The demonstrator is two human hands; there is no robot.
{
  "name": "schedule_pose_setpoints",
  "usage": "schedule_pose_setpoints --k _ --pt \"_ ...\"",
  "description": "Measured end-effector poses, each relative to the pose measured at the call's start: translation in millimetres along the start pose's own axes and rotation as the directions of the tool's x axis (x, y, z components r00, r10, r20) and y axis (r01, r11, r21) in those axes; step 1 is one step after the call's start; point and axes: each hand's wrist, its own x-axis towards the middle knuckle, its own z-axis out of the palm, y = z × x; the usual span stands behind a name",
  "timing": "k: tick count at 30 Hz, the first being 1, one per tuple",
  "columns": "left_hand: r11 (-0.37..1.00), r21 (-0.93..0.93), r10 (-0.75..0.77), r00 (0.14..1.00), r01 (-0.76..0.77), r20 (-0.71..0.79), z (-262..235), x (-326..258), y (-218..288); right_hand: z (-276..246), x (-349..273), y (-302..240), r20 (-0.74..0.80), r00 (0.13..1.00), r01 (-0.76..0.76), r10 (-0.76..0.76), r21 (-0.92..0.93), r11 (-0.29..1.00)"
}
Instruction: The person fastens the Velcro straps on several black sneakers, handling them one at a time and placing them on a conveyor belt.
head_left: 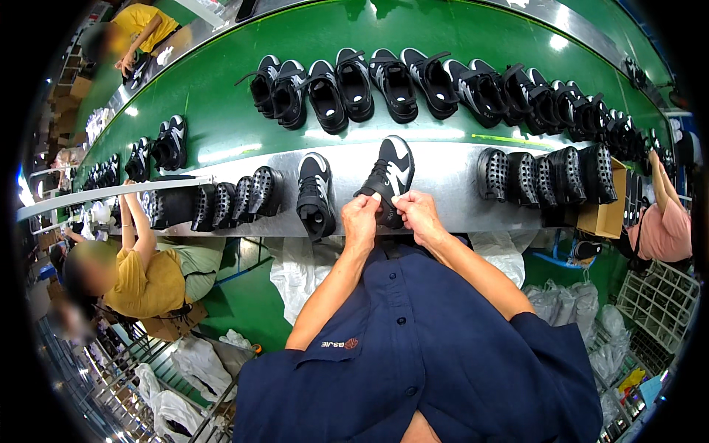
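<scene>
A black shoe with white and grey trim (395,164) rests on the metal bench edge in front of me, toe pointing away. At its ankle opening, my left hand (362,220) is closed with thumb and fingers pinching the shoe's left side. My right hand (418,214) pinches the right side of the same opening, its fingers curled in. The exact part between the fingertips is mostly hidden. To the left stands a second shoe (315,196) of the same kind, touched by neither hand.
Rows of similar shoes (394,85) stand on the green belt (214,81) beyond the metal ledge (443,159). Black perforated shoe-shaped pieces (522,179) line both sides. A cardboard box (600,214) is at right. Co-workers sit left (148,284) and right (661,229); another (144,33) works across.
</scene>
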Motion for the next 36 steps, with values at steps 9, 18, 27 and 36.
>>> schedule_pose_setpoints --k 9,18,27,36 --pt "0.566 0.469 0.670 0.710 -0.678 0.218 3 -31 28 -48 2 21 -0.188 0.916 0.214 -0.355 -0.521 0.826" --pt "0.615 0.666 0.345 0.903 -0.423 0.255 24 -1 22 -12 -18 -24 0.269 0.505 0.598 -0.820 -0.794 0.108" --pt "0.695 0.543 0.446 0.875 -0.471 0.187 16 7 -2 -30 -3 -2 0.341 0.435 0.656 -0.833 -0.754 0.034" --pt "0.224 0.812 0.582 0.742 -0.539 0.333 -107 -69 29 -21 -16 -13 0.187 0.665 0.537 -0.723 -0.792 0.289"
